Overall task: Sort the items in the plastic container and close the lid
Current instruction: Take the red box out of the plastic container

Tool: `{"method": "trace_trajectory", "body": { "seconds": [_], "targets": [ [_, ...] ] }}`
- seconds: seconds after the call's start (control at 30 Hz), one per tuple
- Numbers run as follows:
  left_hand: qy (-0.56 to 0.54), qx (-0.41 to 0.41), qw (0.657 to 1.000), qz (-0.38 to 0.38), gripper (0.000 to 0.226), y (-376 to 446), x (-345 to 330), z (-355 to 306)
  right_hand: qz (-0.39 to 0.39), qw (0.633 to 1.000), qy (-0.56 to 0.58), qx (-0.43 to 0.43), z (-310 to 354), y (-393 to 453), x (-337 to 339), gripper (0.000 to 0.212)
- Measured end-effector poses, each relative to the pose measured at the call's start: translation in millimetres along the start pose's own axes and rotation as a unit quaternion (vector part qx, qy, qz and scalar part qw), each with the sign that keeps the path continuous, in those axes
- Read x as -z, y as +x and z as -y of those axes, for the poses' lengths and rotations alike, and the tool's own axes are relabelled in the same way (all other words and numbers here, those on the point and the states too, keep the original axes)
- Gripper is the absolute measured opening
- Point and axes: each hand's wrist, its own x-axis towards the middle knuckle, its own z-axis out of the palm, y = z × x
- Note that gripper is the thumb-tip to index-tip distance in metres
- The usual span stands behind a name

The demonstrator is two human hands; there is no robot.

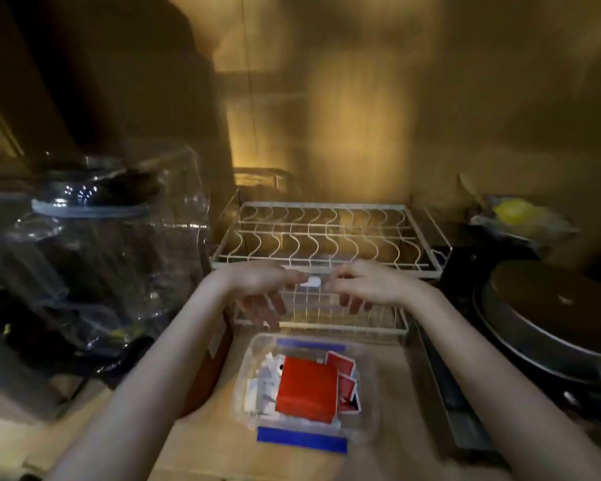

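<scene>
Two bare arms reach over a dim wooden counter [205, 442], crowded by clear jars [94, 251] leftward, a white wire rack [327, 237] behind, a dark pan [552, 324] rightward. Between them the plastic container [306, 387] sits lidless, holding a red box [307, 390]. Left hand [261, 286] and right hand [368, 282] together pinch a small white piece [312, 282].

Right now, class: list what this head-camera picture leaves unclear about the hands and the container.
- Small white item between left hand and right hand: blurred, identity unclear.
- Plastic container: red box covers items beneath.
- Lid: cannot be picked out.
</scene>
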Motion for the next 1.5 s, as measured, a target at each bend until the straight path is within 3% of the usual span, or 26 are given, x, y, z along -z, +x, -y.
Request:
{"method": "trace_trajectory", "body": {
  "seconds": [0.23, 0.33, 0.43, 0.6, 0.73, 1.13, 1.27, 1.33, 1.5],
  "targets": [
    [0.043, -0.005, 0.988, -0.148, 0.041, 38, -90, 72, -0.002, 0.996, 0.06, -0.062, -54, 9, -86, 0.028],
    [0.053, 0.003, 0.985, -0.164, 0.045, 48, -122, 100, -0.005, 0.988, 0.136, -0.077, -75, 10, -119, 0.032],
    [0.111, -0.011, 0.979, -0.168, 0.05, 52, -154, 120, -0.018, 0.981, 0.17, -0.095, -92, 18, -149, 0.053],
    [0.149, -0.04, 0.966, -0.208, 0.062, 56, -188, 141, -0.046, 0.994, 0.035, -0.088, -108, 31, -183, 0.099],
    [0.193, -0.038, 0.959, -0.202, 0.091, 62, -208, 157, -0.055, 0.996, -0.037, -0.062, -114, 39, -198, 0.122],
    [0.208, -0.004, 0.961, -0.182, 0.085, 67, -214, 164, -0.062, 0.991, -0.076, -0.093, -110, 53, -200, 0.109],
    [0.186, -0.003, 0.96, -0.208, 0.088, 70, -215, 169, -0.119, 0.99, -0.018, -0.07, -105, 55, -177, 0.073],
    [0.186, -0.004, 0.96, -0.208, 0.092, 72, -215, 170, -0.115, 0.991, -0.05, -0.034, -106, 56, -165, 0.082],
    [0.213, 0.001, 0.958, -0.194, 0.107, 72, -212, 169, 0.016, 0.993, -0.113, -0.035, -115, 67, -168, 0.106]
  ]
}}
